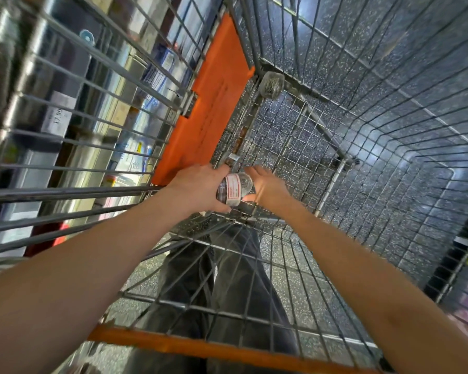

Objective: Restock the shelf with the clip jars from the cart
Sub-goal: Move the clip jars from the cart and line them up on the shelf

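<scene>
Both my arms reach down into the wire cart. A small clear clip jar with a white, red-printed label lies on its side near the cart's bottom, between my hands. My left hand curls around the jar's left side and grips it. My right hand touches the jar's right end, fingers fairly straight, thumb under the jar. The shelf runs along the left, blurred behind the cart's bars.
An orange plastic flap lies against the cart's left wall and an orange handle bar crosses the bottom. Speckled grey floor and my dark trousers show through the wire. A price tag and boxed goods sit on the shelf.
</scene>
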### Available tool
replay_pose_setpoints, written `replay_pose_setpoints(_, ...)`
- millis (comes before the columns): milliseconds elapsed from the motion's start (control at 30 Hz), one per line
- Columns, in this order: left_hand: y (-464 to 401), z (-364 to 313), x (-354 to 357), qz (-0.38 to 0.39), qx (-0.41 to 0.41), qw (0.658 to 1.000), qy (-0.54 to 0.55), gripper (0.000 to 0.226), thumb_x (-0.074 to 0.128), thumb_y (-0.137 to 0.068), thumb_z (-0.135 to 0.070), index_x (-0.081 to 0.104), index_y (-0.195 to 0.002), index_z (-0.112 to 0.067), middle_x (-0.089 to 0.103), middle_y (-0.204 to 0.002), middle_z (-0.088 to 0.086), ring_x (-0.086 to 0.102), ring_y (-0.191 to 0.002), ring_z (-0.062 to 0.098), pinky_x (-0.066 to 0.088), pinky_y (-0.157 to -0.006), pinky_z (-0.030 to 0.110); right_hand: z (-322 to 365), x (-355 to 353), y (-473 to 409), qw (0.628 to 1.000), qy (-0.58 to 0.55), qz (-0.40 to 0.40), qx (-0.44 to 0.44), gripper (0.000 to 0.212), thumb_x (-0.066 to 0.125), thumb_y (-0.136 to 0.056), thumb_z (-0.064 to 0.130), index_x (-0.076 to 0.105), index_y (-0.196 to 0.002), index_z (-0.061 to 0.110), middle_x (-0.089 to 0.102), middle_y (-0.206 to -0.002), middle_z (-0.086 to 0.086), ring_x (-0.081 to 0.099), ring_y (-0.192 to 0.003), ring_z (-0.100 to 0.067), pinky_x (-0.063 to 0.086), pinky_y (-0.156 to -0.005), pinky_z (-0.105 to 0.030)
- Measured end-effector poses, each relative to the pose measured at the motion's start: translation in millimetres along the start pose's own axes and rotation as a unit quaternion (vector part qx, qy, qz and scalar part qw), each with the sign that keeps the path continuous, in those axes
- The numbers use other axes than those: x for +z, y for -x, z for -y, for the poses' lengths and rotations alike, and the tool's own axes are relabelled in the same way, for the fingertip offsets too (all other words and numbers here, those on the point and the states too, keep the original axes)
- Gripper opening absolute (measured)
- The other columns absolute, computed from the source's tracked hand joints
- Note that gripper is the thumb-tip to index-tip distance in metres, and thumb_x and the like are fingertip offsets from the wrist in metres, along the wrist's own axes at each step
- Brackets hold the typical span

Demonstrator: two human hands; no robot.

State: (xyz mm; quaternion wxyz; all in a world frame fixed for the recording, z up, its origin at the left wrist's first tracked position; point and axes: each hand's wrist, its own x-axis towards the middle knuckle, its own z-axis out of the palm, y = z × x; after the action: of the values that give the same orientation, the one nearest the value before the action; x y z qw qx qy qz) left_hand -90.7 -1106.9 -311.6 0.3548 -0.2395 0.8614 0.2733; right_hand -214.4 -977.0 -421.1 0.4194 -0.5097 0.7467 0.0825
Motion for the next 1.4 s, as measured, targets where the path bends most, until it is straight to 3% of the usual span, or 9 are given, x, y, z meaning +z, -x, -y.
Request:
replay_pose_setpoints(233, -0.3, 0.2, 1.6, -0.002, -0.004, 1.0, -0.008, 0.081, 0.072, -0.071, -0.057, 0.036, -0.134, -0.022, 0.056, -0.113, 0.003, 0.054, -0.099, 0.02, 0.042, -0.069, 0.029, 11.4, 20.6, -26.3, 0.998, -0.012, 0.045, 0.045, 0.083, 0.073, -0.076, 0.022, 0.025, -0.144, 0.019, 0.03, -0.145, -0.007, 0.032, -0.134, -0.028, 0.042, -0.101, -0.05)
replay_pose_setpoints(467, -0.9, 0.9, 1.7, -0.001, -0.005, 1.0, -0.02, 0.083, 0.072, -0.071, -0.056, 0.034, -0.136, -0.022, 0.056, -0.113, 0.003, 0.053, -0.097, 0.019, 0.04, -0.068, 0.029, 14.7, 28.3, -28.6, 0.998, 0.005, 0.032, 0.051, 0.088, 0.073, -0.075, 0.011, 0.021, -0.145, 0.021, 0.026, -0.149, -0.009, 0.029, -0.135, -0.03, 0.039, -0.101, -0.048)
replay_pose_setpoints(600, 0.1, 0.2, 2.1, 0.0, -0.005, 1.0, -0.018, 0.083, 0.072, -0.071, -0.056, 0.034, -0.136, -0.022, 0.055, -0.112, 0.003, 0.05, -0.093, 0.017, 0.039, -0.067, 0.029, 15.5, 24.2, -27.3, 0.998, 0.03, 0.043, 0.038, 0.089, 0.073, -0.075, 0.012, 0.02, -0.146, 0.022, 0.028, -0.147, -0.009, 0.031, -0.134, -0.029, 0.041, -0.1, -0.046)
replay_pose_setpoints(833, 1.3, -1.4, 0.8, 0.011, 0.0, 0.999, -0.043, 0.09, 0.07, -0.072, -0.058, 0.028, -0.142, -0.021, 0.054, -0.119, 0.005, 0.053, -0.104, 0.022, 0.043, -0.073, 0.031, 10.5, -6.1, -8.5, 0.996, 0.051, 0.061, 0.039, 0.08, 0.07, -0.078, 0.02, 0.024, -0.143, 0.02, 0.034, -0.14, -0.009, 0.038, -0.124, -0.025, 0.047, -0.093, -0.041)
replay_pose_setpoints(900, 2.5, -2.1, -0.8, 0.018, -0.003, 0.999, -0.042, 0.09, 0.07, -0.072, -0.058, 0.027, -0.143, -0.022, 0.054, -0.12, 0.005, 0.052, -0.106, 0.022, 0.043, -0.074, 0.031, 8.5, -18.6, 1.5, 0.997, 0.059, 0.046, 0.032, 0.076, 0.07, -0.078, 0.018, 0.027, -0.141, 0.021, 0.038, -0.136, -0.008, 0.04, -0.121, -0.024, 0.048, -0.088, -0.037)
replay_pose_setpoints(1067, 7.9, -4.3, -7.8, 0.038, 0.004, 0.999, -0.018, 0.085, 0.07, -0.073, -0.056, 0.032, -0.14, -0.021, 0.055, -0.117, 0.004, 0.053, -0.102, 0.021, 0.048, -0.079, 0.033, 10.2, -49.0, 25.9, 0.996, 0.084, -0.005, 0.01, 0.08, 0.072, -0.071, 0.007, 0.031, -0.139, 0.019, 0.039, -0.137, -0.007, 0.041, -0.122, -0.024, 0.048, -0.094, -0.037)
replay_pose_setpoints(1267, 23.6, -10.1, -27.9, 0.046, 0.003, 0.999, 0.003, 0.079, 0.072, -0.073, -0.053, 0.036, -0.133, -0.017, 0.054, -0.106, 0.004, 0.048, -0.087, 0.018, 0.045, -0.073, 0.031, 28.0, -88.8, 50.2, 0.996, 0.091, -0.022, 0.012, 0.078, 0.075, -0.073, 0.024, 0.033, -0.138, 0.019, 0.043, -0.132, -0.005, 0.042, -0.122, -0.022, 0.046, -0.094, -0.037)
replay_pose_setpoints(1400, 37.7, -13.2, -50.6, 0.033, 0.007, 0.999, -0.018, 0.072, 0.073, -0.072, -0.056, 0.041, -0.123, -0.016, 0.045, -0.089, -0.002, 0.048, -0.081, 0.018, 0.04, -0.066, 0.029, 43.6, -123.1, 72.6, 0.991, 0.118, -0.059, -0.01, 0.069, 0.069, -0.08, 0.032, 0.034, -0.136, 0.016, 0.041, -0.135, -0.009, 0.041, -0.123, -0.025, 0.048, -0.084, -0.036)
